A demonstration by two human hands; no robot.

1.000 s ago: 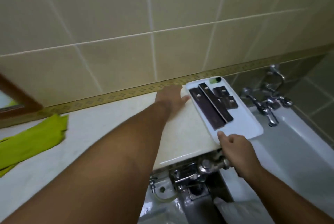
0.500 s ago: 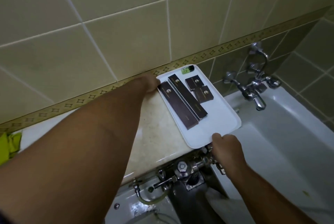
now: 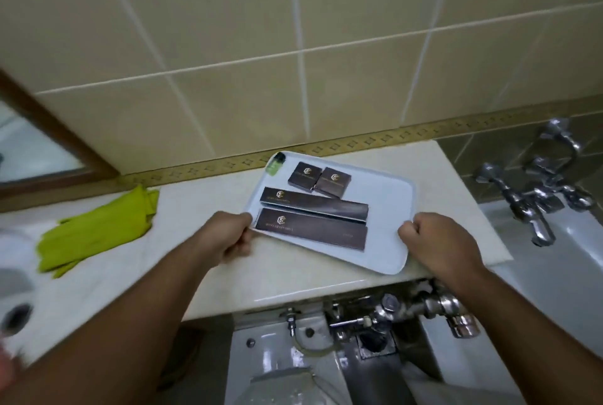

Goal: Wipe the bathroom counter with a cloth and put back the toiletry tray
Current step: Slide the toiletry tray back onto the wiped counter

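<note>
A white toiletry tray [image 3: 388, 205] lies on the pale stone counter [image 3: 208, 257], near its right end. On it sit two long dark boxes [image 3: 310, 233], two small dark boxes [image 3: 319, 180] and a small green bottle [image 3: 275, 163]. My left hand [image 3: 225, 239] grips the tray's near left corner. My right hand [image 3: 434, 248] grips its near right edge. A crumpled green cloth [image 3: 98, 235] lies on the counter to the left, apart from both hands.
A tiled wall [image 3: 293, 45] rises behind the counter, with a mirror frame [image 3: 52, 130] at left. A sink basin [image 3: 14, 277] sits at far left. Chrome bath taps [image 3: 535, 199] and a tub [image 3: 561, 274] lie at right. Pipe fittings [image 3: 391, 310] hang below the counter edge.
The tray has turned from pointing away from me to lying crosswise, further left on the counter. My left hand came back from the wall side to the tray's near left corner.
</note>
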